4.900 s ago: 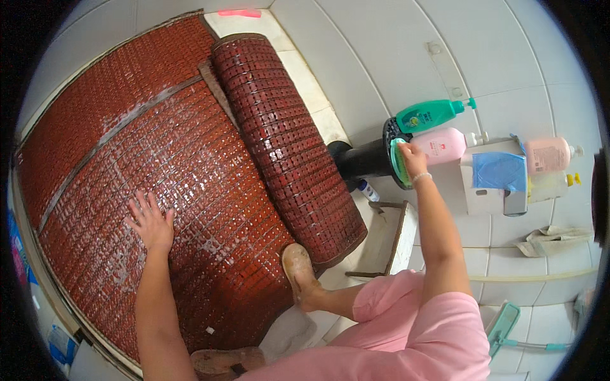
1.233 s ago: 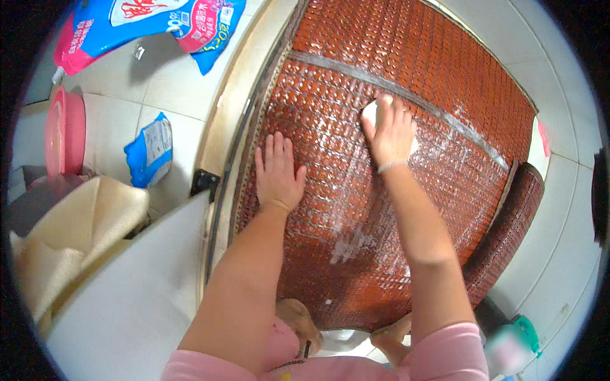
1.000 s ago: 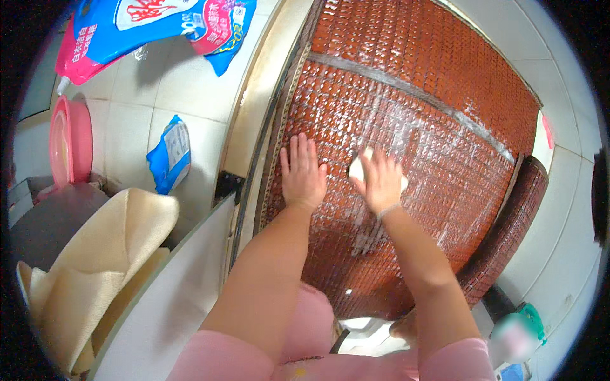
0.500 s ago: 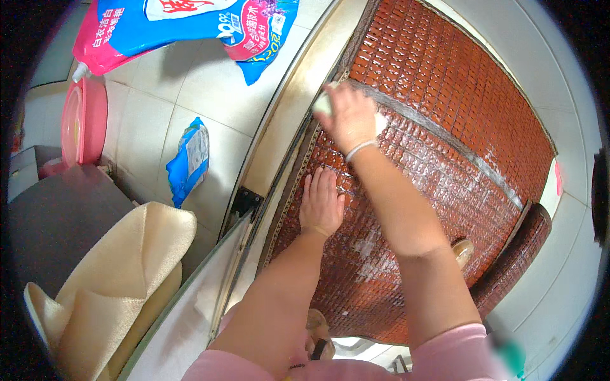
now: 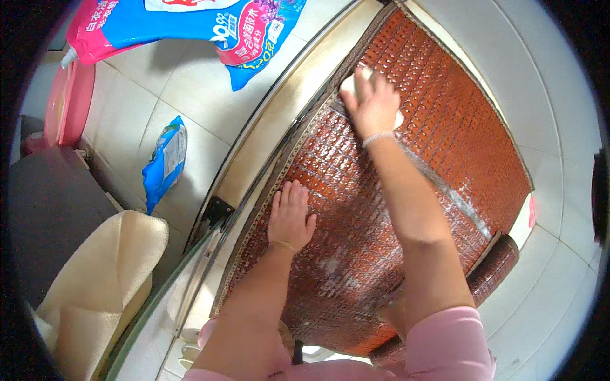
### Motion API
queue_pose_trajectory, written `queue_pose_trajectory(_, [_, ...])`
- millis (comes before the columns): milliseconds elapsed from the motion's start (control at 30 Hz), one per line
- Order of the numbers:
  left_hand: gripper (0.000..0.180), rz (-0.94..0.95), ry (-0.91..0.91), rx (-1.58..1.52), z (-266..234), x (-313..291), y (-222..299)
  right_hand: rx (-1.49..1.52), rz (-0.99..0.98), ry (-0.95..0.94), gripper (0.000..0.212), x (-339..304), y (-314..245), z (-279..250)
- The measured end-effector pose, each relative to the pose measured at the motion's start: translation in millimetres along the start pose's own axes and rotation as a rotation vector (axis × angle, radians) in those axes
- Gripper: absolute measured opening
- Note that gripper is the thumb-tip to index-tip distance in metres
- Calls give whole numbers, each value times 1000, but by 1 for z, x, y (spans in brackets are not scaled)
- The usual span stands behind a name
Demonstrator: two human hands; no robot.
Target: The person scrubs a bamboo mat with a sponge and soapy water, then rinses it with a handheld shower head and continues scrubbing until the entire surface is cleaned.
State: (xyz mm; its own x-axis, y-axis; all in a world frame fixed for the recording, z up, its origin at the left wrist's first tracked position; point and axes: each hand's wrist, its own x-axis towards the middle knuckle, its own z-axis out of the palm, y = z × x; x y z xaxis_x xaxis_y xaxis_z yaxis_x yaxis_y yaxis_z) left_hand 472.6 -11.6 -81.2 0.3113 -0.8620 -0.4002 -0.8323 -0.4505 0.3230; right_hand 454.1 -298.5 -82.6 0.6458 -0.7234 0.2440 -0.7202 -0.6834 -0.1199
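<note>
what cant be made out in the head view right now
Head view: underside and full outline of the white item, hidden by the right hand.
Head view: middle of the reddish-brown mat roll, hidden by the right arm.
Head view: top of the blue-and-pink pouch, cut off by the upper edge.
Head view: what the pink object is, too small.

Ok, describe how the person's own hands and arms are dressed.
Both hands are ungloved. The left hand has a thin yellowish band at the wrist; the right hand has a pale bracelet. Short pink sleeves leave the forearms bare.
</note>
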Motion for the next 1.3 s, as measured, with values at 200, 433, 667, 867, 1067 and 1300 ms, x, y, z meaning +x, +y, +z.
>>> queue_pose_trajectory(200, [75,-66,7,56,-15,22,24,159,-406,-133,61,-76,26,-18])
queue_pose_trajectory(433, [78,-99,463,10,-51,199,78,-193,-81,172,53,126,112,27])
queue_pose_trajectory(667, [81,-289,230,32,-56,203,75,37,-237,-852,54,95,28,-15])
queue_pose_trajectory(867, [85,-342,152,63,-63,203,81,-170,-172,-542,45,190,80,-6])
queue_pose_trajectory(1067, [82,-315,106,-71,-70,206,83,-124,-239,-531,44,164,97,7])
queue_pose_trajectory(1300, [77,-295,174,65,-53,204,78,156,-601,-350,38,75,90,14])
